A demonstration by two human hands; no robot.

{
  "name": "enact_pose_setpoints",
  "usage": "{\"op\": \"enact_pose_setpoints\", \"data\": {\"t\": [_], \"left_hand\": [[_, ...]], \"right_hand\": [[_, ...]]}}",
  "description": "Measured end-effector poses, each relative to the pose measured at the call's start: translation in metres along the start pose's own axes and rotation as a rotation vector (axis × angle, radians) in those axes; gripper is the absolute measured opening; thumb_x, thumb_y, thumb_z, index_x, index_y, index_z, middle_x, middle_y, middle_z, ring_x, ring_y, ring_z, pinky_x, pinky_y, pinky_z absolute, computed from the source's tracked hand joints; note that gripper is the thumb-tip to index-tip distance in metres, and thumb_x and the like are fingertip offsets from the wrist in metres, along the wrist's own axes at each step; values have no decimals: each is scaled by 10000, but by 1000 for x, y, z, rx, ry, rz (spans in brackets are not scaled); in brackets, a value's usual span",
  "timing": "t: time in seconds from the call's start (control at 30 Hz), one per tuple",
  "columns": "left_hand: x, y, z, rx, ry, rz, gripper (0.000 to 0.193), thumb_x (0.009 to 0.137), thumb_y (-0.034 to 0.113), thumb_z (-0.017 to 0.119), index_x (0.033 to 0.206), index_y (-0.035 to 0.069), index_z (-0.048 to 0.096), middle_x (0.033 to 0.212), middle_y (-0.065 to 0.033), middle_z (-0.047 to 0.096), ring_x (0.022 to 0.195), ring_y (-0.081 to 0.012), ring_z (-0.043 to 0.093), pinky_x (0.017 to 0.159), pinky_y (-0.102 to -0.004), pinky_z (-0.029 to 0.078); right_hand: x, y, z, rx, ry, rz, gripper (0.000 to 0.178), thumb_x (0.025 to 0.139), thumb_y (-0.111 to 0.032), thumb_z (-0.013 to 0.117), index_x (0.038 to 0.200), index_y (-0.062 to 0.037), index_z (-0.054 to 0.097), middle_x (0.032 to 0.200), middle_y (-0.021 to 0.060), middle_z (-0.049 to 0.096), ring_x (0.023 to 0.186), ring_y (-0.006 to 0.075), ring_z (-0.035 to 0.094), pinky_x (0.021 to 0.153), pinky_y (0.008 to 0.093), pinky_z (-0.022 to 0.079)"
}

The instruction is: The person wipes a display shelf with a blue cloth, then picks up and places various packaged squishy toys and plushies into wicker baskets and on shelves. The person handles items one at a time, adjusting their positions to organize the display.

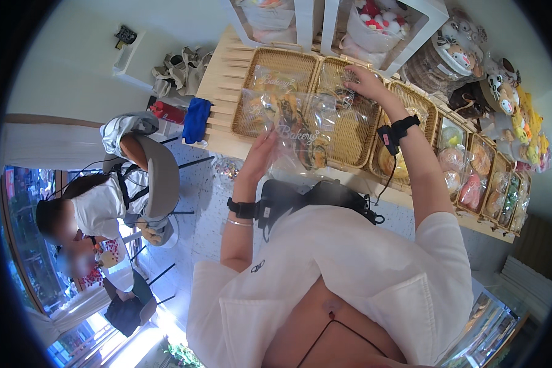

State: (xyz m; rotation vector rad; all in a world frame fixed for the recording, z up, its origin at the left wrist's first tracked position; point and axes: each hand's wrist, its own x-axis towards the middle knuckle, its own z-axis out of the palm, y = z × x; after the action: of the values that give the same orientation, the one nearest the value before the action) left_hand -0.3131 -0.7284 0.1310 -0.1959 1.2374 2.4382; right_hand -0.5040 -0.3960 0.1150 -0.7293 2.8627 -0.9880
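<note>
A bagged bread (295,138) in clear printed plastic hangs over the near part of two wicker baskets. The bread inside has dark streaks. My left hand (260,156) is closed on the left edge of this bag. My right hand (367,84) reaches over the second basket (351,147), its fingers curled onto another bagged bread (336,83) at the basket's far end. The left basket (246,80) holds more clear bags, partly hidden by the bag in my left hand.
Several baskets of wrapped breads run right along the wooden table (224,119). White display boxes (432,15) stand behind them, with bagged plush toys (527,132) farther right. A blue cloth (197,121) hangs at the table's left end. To the left, a person sits on a chair (165,178).
</note>
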Motion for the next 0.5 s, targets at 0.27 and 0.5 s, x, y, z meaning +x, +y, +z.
{"op": "enact_pose_setpoints", "data": {"t": [0.27,0.5], "left_hand": [[-10,-4,-25,-21,43,-13,446,984,170,416,1397,34,311,1241,-115,517,1087,-251,552,940,-413,460],[-15,6,-25,-60,64,-13,524,977,172,452,1428,5,245,1203,-99,518,1064,-233,555,892,-357,475]], "right_hand": [[25,-25,-5,-333,-356,279,423,720,-464,715,777,-47,669,647,118,627,612,233,606,560,361,458],[15,-5,-14,112,-560,235,380,747,-363,728,622,-76,512,541,-16,420,505,111,368,469,312,292]]}}
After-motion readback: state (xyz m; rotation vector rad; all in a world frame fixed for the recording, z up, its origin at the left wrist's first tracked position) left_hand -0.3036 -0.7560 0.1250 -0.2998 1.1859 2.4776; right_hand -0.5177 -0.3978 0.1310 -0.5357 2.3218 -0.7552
